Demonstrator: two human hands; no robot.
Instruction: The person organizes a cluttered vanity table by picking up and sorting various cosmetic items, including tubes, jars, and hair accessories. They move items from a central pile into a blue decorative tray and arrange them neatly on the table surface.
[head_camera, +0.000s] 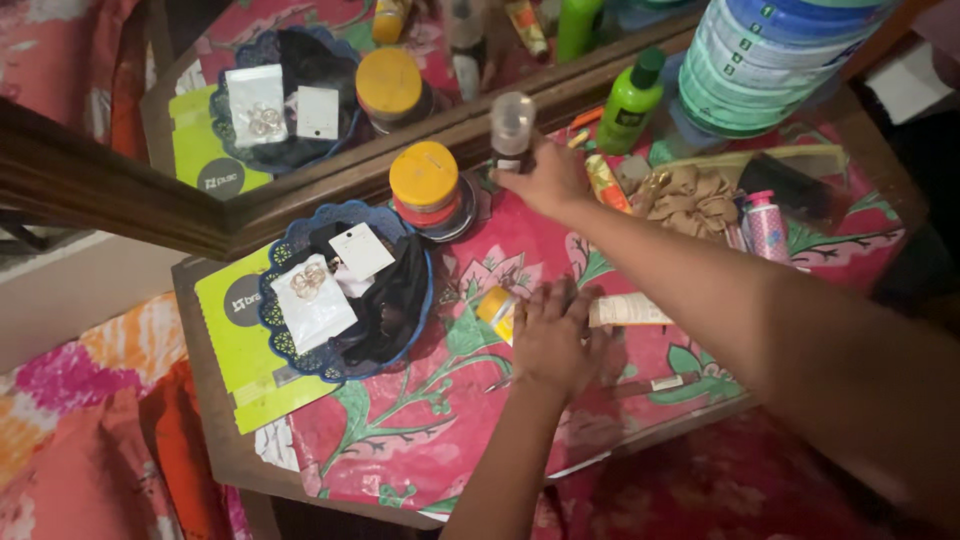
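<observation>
- Far left: green card box (245, 350) lies flat on tabletop, partly under blue scalloped tray (290, 335).
- Tray holds white earring cards (318, 300) + dark cloth (395, 300).
- Just right of tray, by the mirror frame (300, 190): round yellow-lidded jar (424, 180), upright.
- Centre: left hand (550, 335) lies palm-down on pink floral table cover (420, 430), fingers loosely together over a cream tube w/ yellow cap (497, 308); tube lies flat, cap pointing left, other end sticking out right of the hand. Touching it, but can't tell if actually clamped.
- Above that: right hand (548, 180) stretched fwd to back of table, fingers closed round base of small clear-capped bottle (512, 130), which stands upright against mirror frame.
- Right of it: small orange tube (606, 182), green bottle (630, 103), beige scrunchie (690, 200).
- Further right: pink spray can (766, 225) upright, near scrunchie.
- Top right: big blue-white ribbed container (770, 55) behind green bottle.
</observation>
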